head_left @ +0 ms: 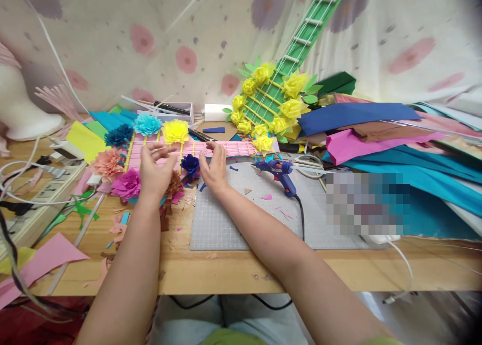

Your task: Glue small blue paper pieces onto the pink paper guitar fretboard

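A pink paper guitar [241,148] lies on the table with its neck to the right. Yellow strips cross its body, and thin lines run along the neck. Paper flowers ring the body, among them a yellow flower [175,131], a light blue flower [147,124], a magenta flower [126,185] and a dark blue flower [190,166]. My left hand [156,171] is over the guitar body, fingers apart and curved, with nothing visible in them. Beside the dark blue flower, my right hand [214,168] rests at the neck, thumb and fingers apart.
A blue hot glue gun [280,174] lies on the grey cutting mat [226,229]. Behind it leans a green paper guitar [263,101] with yellow flowers. Coloured paper [384,144] is piled at right; a power strip [41,199] and cables lie at left.
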`<act>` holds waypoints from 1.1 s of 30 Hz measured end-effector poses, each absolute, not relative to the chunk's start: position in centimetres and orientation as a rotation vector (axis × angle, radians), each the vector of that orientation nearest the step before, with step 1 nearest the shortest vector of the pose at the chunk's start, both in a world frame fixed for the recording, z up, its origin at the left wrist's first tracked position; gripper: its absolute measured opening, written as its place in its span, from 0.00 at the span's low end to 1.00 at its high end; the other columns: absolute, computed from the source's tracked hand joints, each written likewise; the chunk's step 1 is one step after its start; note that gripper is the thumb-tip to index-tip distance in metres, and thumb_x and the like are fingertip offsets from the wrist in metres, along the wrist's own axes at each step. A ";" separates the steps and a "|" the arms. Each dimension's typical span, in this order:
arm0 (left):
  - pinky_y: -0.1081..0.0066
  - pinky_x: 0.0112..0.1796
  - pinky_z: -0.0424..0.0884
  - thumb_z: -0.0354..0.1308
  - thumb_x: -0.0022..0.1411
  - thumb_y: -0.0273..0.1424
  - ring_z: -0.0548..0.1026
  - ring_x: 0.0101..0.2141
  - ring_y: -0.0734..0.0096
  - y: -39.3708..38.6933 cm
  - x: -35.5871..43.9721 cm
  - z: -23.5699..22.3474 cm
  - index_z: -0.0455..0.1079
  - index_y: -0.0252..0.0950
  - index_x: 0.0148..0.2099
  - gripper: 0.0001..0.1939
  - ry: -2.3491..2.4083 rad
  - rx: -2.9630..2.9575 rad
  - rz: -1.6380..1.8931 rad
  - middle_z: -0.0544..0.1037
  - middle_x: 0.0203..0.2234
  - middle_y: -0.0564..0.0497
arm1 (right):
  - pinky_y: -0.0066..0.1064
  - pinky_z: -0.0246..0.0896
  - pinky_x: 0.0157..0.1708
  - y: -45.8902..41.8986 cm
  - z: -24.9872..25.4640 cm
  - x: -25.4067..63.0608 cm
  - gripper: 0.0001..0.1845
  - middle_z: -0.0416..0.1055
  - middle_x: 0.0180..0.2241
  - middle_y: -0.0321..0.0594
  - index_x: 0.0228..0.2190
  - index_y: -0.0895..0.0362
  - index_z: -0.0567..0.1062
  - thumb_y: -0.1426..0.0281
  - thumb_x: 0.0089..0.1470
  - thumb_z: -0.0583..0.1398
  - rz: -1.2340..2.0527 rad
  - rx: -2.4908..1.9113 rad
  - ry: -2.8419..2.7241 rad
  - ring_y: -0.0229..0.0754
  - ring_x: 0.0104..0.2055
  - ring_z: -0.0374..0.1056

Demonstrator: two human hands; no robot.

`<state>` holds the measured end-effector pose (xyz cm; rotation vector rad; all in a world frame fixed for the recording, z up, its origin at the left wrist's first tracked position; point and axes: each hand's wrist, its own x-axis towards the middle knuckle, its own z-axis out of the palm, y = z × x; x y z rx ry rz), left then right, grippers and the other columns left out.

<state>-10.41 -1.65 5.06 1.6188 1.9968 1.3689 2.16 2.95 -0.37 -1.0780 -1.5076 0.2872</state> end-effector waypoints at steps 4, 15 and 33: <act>0.59 0.52 0.60 0.51 0.57 0.37 0.71 0.47 0.64 -1.9 -10.4 5.0 0.53 0.41 0.50 0.19 2.113 1.700 1.550 0.73 0.46 0.47 | 0.39 0.57 0.48 3.5 -0.8 2.4 0.12 0.66 0.39 0.46 0.41 0.59 0.64 0.68 0.55 0.48 0.352 -1.096 -1.419 0.43 0.44 0.62; 0.50 0.54 0.50 0.54 0.50 0.26 0.61 0.54 0.49 -2.0 -10.6 4.0 0.60 0.38 0.53 0.25 2.367 1.878 1.201 0.69 0.50 0.43 | 0.38 0.57 0.46 3.8 -1.2 2.5 0.12 0.66 0.37 0.45 0.40 0.58 0.64 0.70 0.53 0.50 0.346 -1.149 -1.350 0.43 0.41 0.62; 0.49 0.56 0.45 0.51 0.53 0.27 0.57 0.57 0.50 -2.1 -9.7 3.5 0.59 0.37 0.55 0.25 2.379 1.938 1.211 0.65 0.53 0.41 | 0.43 0.51 0.55 2.0 -0.3 2.1 0.23 0.62 0.47 0.51 0.47 0.60 0.65 0.74 0.47 0.56 0.259 -1.196 -1.702 0.49 0.52 0.55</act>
